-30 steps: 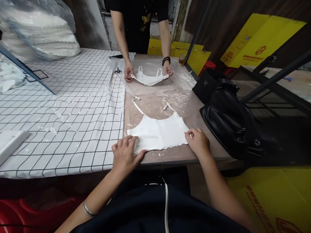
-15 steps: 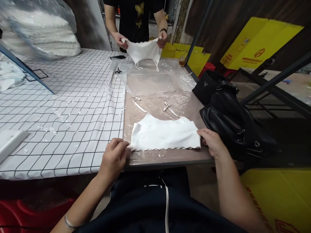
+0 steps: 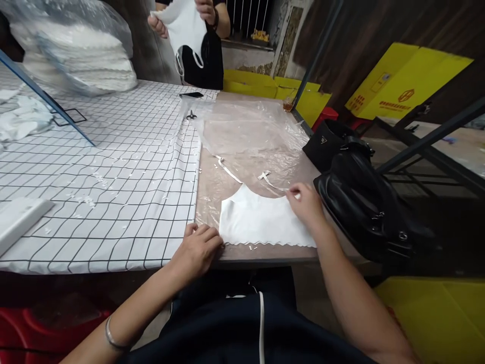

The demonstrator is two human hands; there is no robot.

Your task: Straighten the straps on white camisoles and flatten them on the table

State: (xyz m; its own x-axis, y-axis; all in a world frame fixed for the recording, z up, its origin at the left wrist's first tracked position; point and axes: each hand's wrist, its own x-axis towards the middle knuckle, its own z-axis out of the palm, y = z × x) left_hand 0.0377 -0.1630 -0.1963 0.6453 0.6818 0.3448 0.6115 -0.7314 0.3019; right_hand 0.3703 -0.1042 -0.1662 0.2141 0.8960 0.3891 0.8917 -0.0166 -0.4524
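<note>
A white cropped camisole top (image 3: pixel 261 217) lies flat on the plastic-covered brown board at the table's near edge. Its wavy hem faces me, and its two thin straps (image 3: pixel 229 171) stretch away over the plastic. My left hand (image 3: pixel 200 248) is closed at the lower left corner of the top, fingers curled down; its thumb is hidden. With thumb and forefinger together, my right hand (image 3: pixel 306 205) pinches the upper right edge near the base of the right strap. Across the table, a person's hands (image 3: pixel 206 11) hold up a similar white top (image 3: pixel 187 25).
Black bags (image 3: pixel 356 197) sit along the board's right side. Clear plastic sheeting (image 3: pixel 253 126), small black scissors (image 3: pixel 191 115) and a phone (image 3: pixel 191 94) lie farther back. A checked cloth (image 3: pixel 144 187) with white scraps covers the left, below a bagged white stack (image 3: pixel 91 60).
My right hand has moved from the right side edge up to the top's upper right edge. My left hand has turned palm down at the lower left corner. The other person has raised their top leftward.
</note>
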